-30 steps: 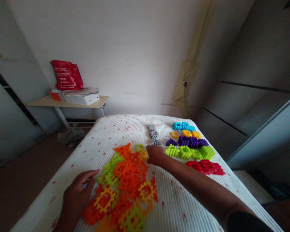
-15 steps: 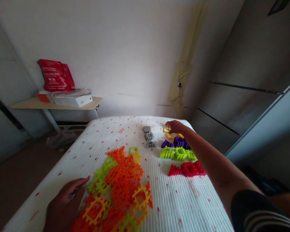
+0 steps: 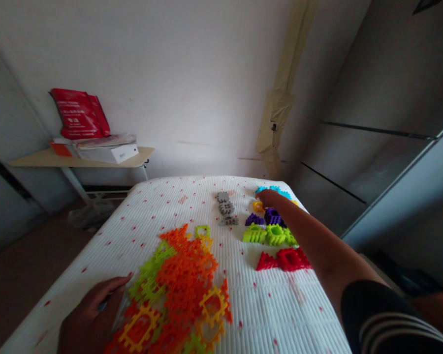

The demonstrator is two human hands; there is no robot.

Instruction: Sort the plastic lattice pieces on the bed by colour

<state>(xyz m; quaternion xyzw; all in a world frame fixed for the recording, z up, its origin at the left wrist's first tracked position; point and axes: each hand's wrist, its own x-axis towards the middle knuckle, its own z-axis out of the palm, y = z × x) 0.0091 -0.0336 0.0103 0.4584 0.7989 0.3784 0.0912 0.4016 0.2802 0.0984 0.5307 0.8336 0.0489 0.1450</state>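
Observation:
My right hand (image 3: pixel 268 197) reaches to the far right of the bed, its fingers closed on a yellow interlocking building piece (image 3: pixel 258 207) low over the sheet. Just beyond it lie light-blue pieces (image 3: pixel 276 190); nearer me are purple pieces (image 3: pixel 272 216). Down at the left, my left hand (image 3: pixel 88 314) rests open beside a loose heap of orange pieces (image 3: pixel 186 275), mixed with lime-green pieces (image 3: pixel 153 268) and yellow frames (image 3: pixel 139 328). Its index finger is stretched toward the heap. The lower fingers are dark and partly hidden.
Grey pieces (image 3: pixel 226 207) form a row mid-bed. Lime-green stacks (image 3: pixel 275 235) and red stacks (image 3: pixel 288 259) lie along the right side. The bed (image 3: pixel 162 196) meets a wall. A side table (image 3: pixel 40 158) with a red bag (image 3: pixel 79 115) stands left; a grey cabinet (image 3: pixel 372 162) stands right.
My right hand has come down slightly with the yellow piece, which now sits lower, against the other yellow one. The light-blue pieces have come into sight. My left hand stays beside the heap.

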